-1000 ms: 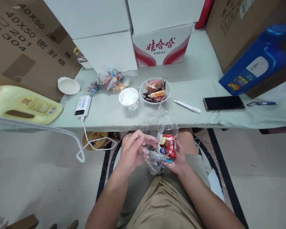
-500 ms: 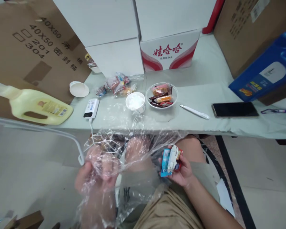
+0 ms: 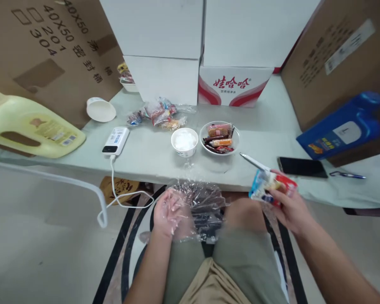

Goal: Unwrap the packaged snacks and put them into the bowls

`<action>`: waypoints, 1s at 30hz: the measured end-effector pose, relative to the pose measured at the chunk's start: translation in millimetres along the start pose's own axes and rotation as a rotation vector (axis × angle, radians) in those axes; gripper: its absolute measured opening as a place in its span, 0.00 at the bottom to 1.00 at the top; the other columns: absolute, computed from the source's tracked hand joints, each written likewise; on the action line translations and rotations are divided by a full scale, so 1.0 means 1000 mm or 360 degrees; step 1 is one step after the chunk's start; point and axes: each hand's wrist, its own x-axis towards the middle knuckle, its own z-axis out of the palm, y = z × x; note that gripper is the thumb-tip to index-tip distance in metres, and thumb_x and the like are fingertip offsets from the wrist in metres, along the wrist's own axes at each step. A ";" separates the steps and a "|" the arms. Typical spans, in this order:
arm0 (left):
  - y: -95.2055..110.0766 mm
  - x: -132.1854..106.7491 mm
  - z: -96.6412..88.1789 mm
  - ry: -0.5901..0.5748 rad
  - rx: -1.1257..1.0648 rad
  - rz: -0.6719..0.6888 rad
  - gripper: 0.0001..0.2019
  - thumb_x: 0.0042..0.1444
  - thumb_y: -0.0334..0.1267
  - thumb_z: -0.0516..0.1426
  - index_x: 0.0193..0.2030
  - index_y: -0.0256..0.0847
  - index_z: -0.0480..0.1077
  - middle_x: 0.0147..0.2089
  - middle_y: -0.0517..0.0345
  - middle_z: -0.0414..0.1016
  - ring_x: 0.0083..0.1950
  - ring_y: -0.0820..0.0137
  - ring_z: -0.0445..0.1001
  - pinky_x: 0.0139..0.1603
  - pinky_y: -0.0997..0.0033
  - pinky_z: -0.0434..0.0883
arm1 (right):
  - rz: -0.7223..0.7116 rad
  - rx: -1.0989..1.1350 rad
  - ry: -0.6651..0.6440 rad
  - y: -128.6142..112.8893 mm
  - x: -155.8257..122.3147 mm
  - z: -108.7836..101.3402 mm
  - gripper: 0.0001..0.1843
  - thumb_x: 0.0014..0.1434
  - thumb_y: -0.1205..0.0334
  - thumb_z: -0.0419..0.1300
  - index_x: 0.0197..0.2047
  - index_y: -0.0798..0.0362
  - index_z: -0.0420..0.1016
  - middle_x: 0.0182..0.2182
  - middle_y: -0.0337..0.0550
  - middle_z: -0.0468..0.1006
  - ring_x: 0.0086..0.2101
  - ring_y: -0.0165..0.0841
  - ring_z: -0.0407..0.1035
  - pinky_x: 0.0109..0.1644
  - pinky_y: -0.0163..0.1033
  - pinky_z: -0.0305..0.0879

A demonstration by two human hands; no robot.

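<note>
Pen [image 3: 251, 160] partly hidden by the snack packets [image 3: 269, 188]; phone [image 3: 304, 166] seen to the right, bowl [image 3: 237, 145] and cup [image 3: 184, 152] to the left. Packets are held at the table's [image 3: 148, 162] front edge in closed fingers of the right hand [image 3: 291, 209], fanned left to right, blue end left. Left hand [image 3: 169, 211] loosely curled, overlaid by plastic bag [image 3: 207, 207]; grip cannot be told. Since half a second ago, packets are shifted rightward from over the lap.

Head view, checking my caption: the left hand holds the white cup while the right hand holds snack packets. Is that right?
Not quite: the head view shows the left hand holding a clear plastic bag, while the right hand holds snack packets.
</note>
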 end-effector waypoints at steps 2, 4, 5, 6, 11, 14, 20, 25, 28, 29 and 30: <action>-0.006 0.010 -0.012 -0.0018 -0.0021 -0.0112 0.09 0.65 0.32 0.48 0.32 0.41 0.59 0.21 0.68 0.56 0.15 0.81 0.56 0.11 0.88 0.47 | -0.0414 -0.0521 -0.0193 -0.038 0.030 0.023 0.37 0.40 0.57 0.75 0.55 0.45 0.72 0.37 0.40 0.80 0.30 0.34 0.75 0.34 0.40 0.73; -0.009 0.015 -0.022 -0.0012 -0.0007 -0.0172 0.08 0.65 0.33 0.48 0.32 0.41 0.59 0.21 0.68 0.56 0.16 0.80 0.56 0.12 0.88 0.49 | -0.0821 -0.1025 -0.0333 -0.067 0.061 0.050 0.36 0.43 0.57 0.73 0.57 0.49 0.71 0.38 0.42 0.80 0.33 0.36 0.74 0.39 0.43 0.73; -0.009 0.017 -0.025 -0.0017 0.0007 -0.0182 0.08 0.65 0.33 0.48 0.32 0.41 0.59 0.22 0.68 0.56 0.16 0.80 0.56 0.12 0.88 0.50 | -0.0983 -0.1240 -0.0392 -0.076 0.076 0.064 0.36 0.44 0.56 0.72 0.57 0.49 0.70 0.40 0.43 0.80 0.35 0.38 0.75 0.42 0.44 0.72; -0.009 0.018 -0.028 -0.0028 0.0023 -0.0183 0.08 0.65 0.33 0.49 0.32 0.41 0.59 0.22 0.68 0.56 0.16 0.81 0.57 0.13 0.88 0.50 | -0.1097 -0.1430 -0.0452 -0.083 0.090 0.077 0.35 0.46 0.56 0.70 0.57 0.49 0.70 0.41 0.44 0.80 0.38 0.39 0.75 0.44 0.45 0.71; -0.005 0.019 -0.035 -0.0018 0.0061 -0.0238 0.11 0.64 0.33 0.50 0.29 0.40 0.58 0.21 0.67 0.58 0.15 0.81 0.56 0.12 0.87 0.50 | -0.1259 -0.2144 -0.0764 -0.079 0.143 0.117 0.36 0.47 0.52 0.69 0.61 0.45 0.71 0.44 0.45 0.81 0.39 0.44 0.74 0.42 0.45 0.68; -0.004 0.021 -0.038 -0.0035 0.0032 -0.0295 0.12 0.64 0.34 0.51 0.28 0.39 0.58 0.20 0.66 0.58 0.14 0.81 0.55 0.10 0.88 0.47 | -0.1275 -0.2258 -0.0843 -0.074 0.158 0.118 0.39 0.45 0.51 0.70 0.62 0.41 0.70 0.49 0.44 0.80 0.41 0.44 0.74 0.41 0.44 0.69; -0.006 0.025 -0.040 -0.0120 0.0023 -0.0344 0.14 0.64 0.35 0.52 0.26 0.39 0.58 0.20 0.66 0.58 0.14 0.83 0.53 0.09 0.89 0.46 | -0.1245 -0.2320 -0.0860 -0.080 0.150 0.110 0.36 0.52 0.60 0.65 0.65 0.45 0.68 0.54 0.47 0.79 0.47 0.47 0.74 0.45 0.48 0.69; -0.008 0.026 -0.041 -0.0223 0.0128 -0.0387 0.15 0.63 0.38 0.53 0.25 0.39 0.57 0.18 0.68 0.54 0.11 0.83 0.48 0.09 0.87 0.46 | -0.1193 -0.2387 -0.0918 -0.070 0.156 0.116 0.32 0.53 0.61 0.63 0.62 0.46 0.72 0.53 0.47 0.79 0.44 0.47 0.75 0.46 0.48 0.69; -0.009 0.024 -0.039 -0.0216 0.0118 -0.0276 0.14 0.62 0.36 0.54 0.26 0.39 0.58 0.18 0.68 0.55 0.12 0.83 0.48 0.10 0.87 0.46 | -0.1242 -0.2398 -0.0950 -0.068 0.164 0.124 0.32 0.51 0.65 0.63 0.60 0.43 0.73 0.54 0.45 0.79 0.48 0.48 0.73 0.50 0.52 0.68; -0.009 0.023 -0.038 -0.0206 0.0122 -0.0260 0.14 0.62 0.36 0.54 0.26 0.39 0.58 0.18 0.68 0.55 0.12 0.83 0.48 0.10 0.87 0.46 | -0.1298 -0.2362 -0.0932 -0.070 0.162 0.126 0.32 0.50 0.65 0.63 0.60 0.43 0.73 0.55 0.45 0.78 0.51 0.49 0.71 0.53 0.54 0.66; -0.009 0.022 -0.037 -0.0195 0.0127 -0.0255 0.14 0.62 0.36 0.53 0.25 0.40 0.57 0.18 0.68 0.54 0.12 0.83 0.48 0.10 0.86 0.45 | -0.1372 -0.2300 -0.0892 -0.072 0.158 0.127 0.32 0.50 0.66 0.64 0.60 0.43 0.73 0.57 0.45 0.77 0.55 0.51 0.69 0.56 0.57 0.63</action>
